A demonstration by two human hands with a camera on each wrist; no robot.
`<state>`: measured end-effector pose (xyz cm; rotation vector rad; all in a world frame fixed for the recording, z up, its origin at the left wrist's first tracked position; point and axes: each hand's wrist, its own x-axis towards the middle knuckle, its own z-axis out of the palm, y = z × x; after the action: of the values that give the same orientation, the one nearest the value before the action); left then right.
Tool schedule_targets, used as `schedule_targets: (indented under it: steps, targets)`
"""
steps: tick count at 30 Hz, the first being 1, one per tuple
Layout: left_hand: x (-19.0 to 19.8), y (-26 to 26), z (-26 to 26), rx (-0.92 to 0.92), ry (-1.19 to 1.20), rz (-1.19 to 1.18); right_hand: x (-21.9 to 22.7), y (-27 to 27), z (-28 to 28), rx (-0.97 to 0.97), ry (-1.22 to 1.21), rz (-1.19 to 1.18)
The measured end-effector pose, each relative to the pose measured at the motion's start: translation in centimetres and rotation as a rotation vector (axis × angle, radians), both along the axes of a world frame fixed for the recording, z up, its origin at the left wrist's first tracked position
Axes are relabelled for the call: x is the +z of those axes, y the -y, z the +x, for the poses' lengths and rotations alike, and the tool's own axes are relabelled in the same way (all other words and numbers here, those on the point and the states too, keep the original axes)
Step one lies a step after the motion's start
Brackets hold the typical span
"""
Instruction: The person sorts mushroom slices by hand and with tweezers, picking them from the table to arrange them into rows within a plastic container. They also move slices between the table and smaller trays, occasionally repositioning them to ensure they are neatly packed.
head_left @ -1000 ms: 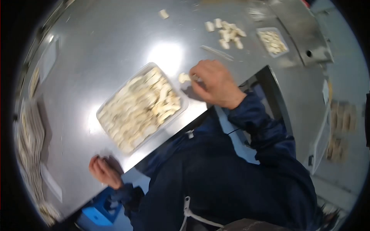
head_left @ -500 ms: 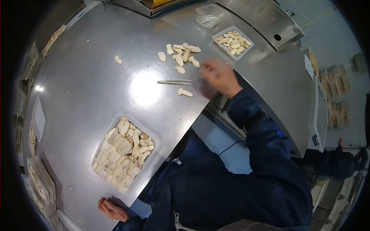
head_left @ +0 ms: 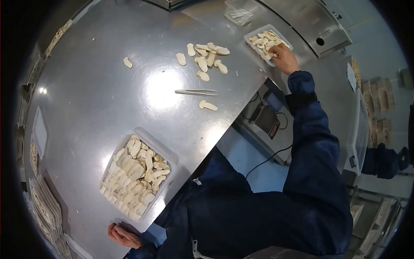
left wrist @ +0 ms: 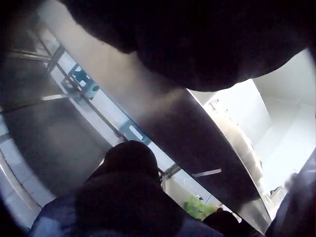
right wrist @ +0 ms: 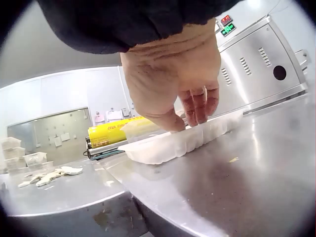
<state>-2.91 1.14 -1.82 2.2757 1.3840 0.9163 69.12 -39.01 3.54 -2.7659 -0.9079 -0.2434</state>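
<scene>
My right hand (head_left: 285, 59) is at the near side of a small white plastic tray (right wrist: 153, 151) filled with mushroom slices (head_left: 264, 41). Its thumb and fingers point down over the rim among the slices; I cannot tell whether they pinch one. My left hand (head_left: 124, 236) rests at the table's front edge, fingers loosely curled, beside a larger plastic box (head_left: 171, 160). Overlapping rows of mushroom slices (head_left: 131, 190) fill that box. Tweezers (head_left: 196, 92) lie on the table, with a single mushroom slice (head_left: 208, 105) just in front of them.
Several loose mushroom slices (head_left: 207, 58) lie mid-table, and one slice (head_left: 127, 62) sits apart to the left. A clear box of white strips (head_left: 239, 15) and a steel machine (head_left: 308, 26) stand behind the small tray. Stacked trays (head_left: 45, 207) line the left edge.
My right hand has gone from beside the single slice near the tweezers, rightward and away from me, to the small tray. My left hand has stayed at the table edge; the camera view has shifted.
</scene>
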Motion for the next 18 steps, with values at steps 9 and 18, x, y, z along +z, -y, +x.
schedule_targets:
  steps: [9, 18]
  targets:
    - [-1.1, 0.1, 0.6, 0.091, 0.268, -0.12, 0.3, -0.2, 0.2, 0.114, 0.078, -0.1]
    - [1.9, 1.2, 2.0, 0.041, 0.044, -0.053, 0.8, 0.4, 2.3, 0.237, 0.067, -0.308]
